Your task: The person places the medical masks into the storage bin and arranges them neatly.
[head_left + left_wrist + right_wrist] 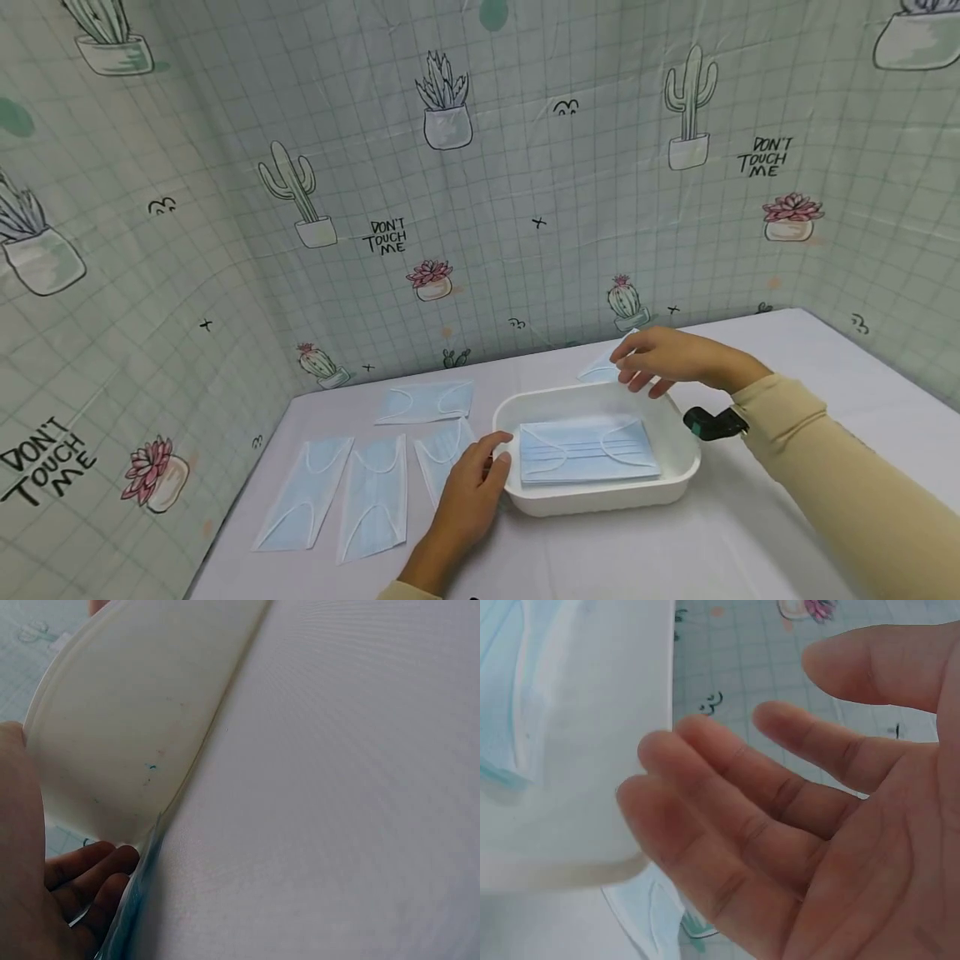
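Note:
A white plastic tub holds a stack of light blue face masks. My left hand grips the tub's left rim, thumb and index finger at the edge. In the left wrist view, the other fingers bend against the tub's outer wall, beside a mask's edge. Over the tub's back right corner hovers my right hand, holding nothing. Its fingers are spread and slightly bent in the right wrist view. Behind this hand lies another mask, partly hidden.
Left of the tub, separate masks lie on the white table: two in front, one next to the left hand, one farther back. A patterned cloth hangs behind the table and at both sides.

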A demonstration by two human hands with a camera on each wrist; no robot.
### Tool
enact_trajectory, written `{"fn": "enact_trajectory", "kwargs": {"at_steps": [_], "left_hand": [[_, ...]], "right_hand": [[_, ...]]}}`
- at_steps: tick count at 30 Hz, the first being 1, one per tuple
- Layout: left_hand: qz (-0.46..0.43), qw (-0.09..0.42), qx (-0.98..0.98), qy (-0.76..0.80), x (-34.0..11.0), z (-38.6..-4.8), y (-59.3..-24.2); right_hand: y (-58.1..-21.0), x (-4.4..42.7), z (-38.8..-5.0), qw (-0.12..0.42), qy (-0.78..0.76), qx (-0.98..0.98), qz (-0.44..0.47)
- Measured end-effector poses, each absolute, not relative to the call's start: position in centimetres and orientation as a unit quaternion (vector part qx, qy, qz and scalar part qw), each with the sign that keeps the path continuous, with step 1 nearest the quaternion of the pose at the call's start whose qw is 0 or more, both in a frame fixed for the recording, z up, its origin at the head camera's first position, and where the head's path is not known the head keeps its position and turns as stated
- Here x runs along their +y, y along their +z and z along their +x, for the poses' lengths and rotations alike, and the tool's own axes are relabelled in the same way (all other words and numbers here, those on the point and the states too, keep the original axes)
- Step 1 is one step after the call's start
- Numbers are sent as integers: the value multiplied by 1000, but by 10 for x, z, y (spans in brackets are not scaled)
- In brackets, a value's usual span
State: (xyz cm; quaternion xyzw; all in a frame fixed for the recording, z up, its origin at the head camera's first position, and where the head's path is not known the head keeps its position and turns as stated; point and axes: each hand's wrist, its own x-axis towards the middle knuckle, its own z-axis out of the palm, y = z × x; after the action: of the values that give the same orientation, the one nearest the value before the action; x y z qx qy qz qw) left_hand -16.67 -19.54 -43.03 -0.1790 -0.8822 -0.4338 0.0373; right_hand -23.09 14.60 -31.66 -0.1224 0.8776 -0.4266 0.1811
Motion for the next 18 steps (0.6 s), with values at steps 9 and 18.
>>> {"fn": "enact_trajectory", "kwargs": {"at_steps": [9, 18], "left_hand": [[-181, 43, -884, -430, -198, -165, -431], [-185, 42, -883, -428, -198, -165, -430]], "right_hand": [[-337, 183, -239, 87, -510, 851, -91], [-368, 213, -252, 36, -529, 847, -19]]}}
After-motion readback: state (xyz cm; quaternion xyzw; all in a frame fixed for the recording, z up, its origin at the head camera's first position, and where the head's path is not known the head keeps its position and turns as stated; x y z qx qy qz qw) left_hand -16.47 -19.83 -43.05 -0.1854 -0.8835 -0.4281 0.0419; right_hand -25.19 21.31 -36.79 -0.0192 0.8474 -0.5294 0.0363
